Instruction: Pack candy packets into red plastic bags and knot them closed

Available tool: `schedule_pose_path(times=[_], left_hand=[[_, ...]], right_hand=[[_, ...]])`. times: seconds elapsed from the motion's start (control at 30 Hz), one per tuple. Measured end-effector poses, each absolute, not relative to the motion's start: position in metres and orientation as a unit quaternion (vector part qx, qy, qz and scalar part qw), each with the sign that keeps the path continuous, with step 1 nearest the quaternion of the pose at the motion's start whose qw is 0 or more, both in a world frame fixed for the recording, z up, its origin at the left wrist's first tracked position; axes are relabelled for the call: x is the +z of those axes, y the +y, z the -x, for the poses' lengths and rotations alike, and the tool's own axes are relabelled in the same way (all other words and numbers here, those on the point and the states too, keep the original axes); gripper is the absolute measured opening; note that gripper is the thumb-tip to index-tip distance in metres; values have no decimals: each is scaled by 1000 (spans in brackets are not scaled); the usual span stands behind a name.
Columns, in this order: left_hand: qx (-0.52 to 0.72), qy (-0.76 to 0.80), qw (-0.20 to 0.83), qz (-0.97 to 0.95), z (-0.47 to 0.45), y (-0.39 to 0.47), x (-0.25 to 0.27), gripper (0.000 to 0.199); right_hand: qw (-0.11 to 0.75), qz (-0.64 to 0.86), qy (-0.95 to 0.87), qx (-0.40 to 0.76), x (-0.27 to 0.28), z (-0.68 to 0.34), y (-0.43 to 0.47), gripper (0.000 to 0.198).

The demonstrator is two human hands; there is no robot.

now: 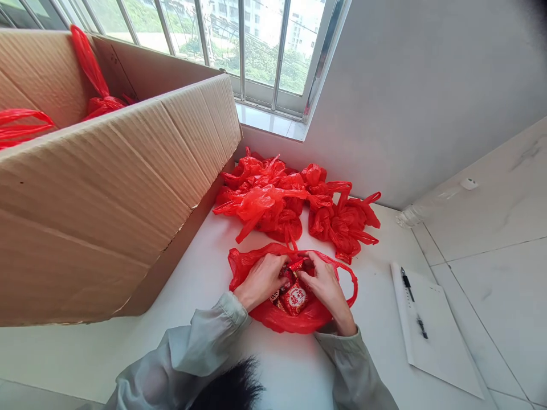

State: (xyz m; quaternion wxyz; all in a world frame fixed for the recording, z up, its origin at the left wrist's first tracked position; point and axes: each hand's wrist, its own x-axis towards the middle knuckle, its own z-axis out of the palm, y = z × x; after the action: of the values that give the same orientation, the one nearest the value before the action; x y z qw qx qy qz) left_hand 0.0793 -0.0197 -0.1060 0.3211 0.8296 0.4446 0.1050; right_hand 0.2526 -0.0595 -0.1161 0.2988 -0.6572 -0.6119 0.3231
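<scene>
An open red plastic bag lies on the white table in front of me, its handle loop out to the right. Inside it are several shiny red-wrapped candies with white printed characters. My left hand reaches in from the left, fingers curled round a candy. From the right, my right hand is in the bag too, thumb and fingers bent about a red wrapper near the middle. Some of the fingertips are hidden among the wrappers.
Several knotted red bags are heaped behind the open one. A large cardboard box with red bags inside stands at left. To the right are a notebook, a black pen and a clear bottle by the wall.
</scene>
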Motion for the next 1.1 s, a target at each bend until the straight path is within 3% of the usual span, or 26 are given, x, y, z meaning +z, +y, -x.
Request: schedule_pose_path(times=[0.23,0.53,0.8,0.93,1.1], left_hand=[[166,422,327,-829,-71,-15,-95,7],[223,368,308,-849,-69,-17,-82,17],[125,347,152,-917,-79,-45,-103,15],[88,328,136,-931,-73,-56,-103,10],[57,315,128,-939,-62,-51,-102,25]], right_hand=[[300,691,-587,297,-122,-256,-56,15],[309,688,-591,285,-127,-255,-51,12],[310,695,-590,269,-131,-259,-48,13],[310,693,-592,270,-127,-258,-47,14],[313,685,-598,274,-120,-256,-49,14]])
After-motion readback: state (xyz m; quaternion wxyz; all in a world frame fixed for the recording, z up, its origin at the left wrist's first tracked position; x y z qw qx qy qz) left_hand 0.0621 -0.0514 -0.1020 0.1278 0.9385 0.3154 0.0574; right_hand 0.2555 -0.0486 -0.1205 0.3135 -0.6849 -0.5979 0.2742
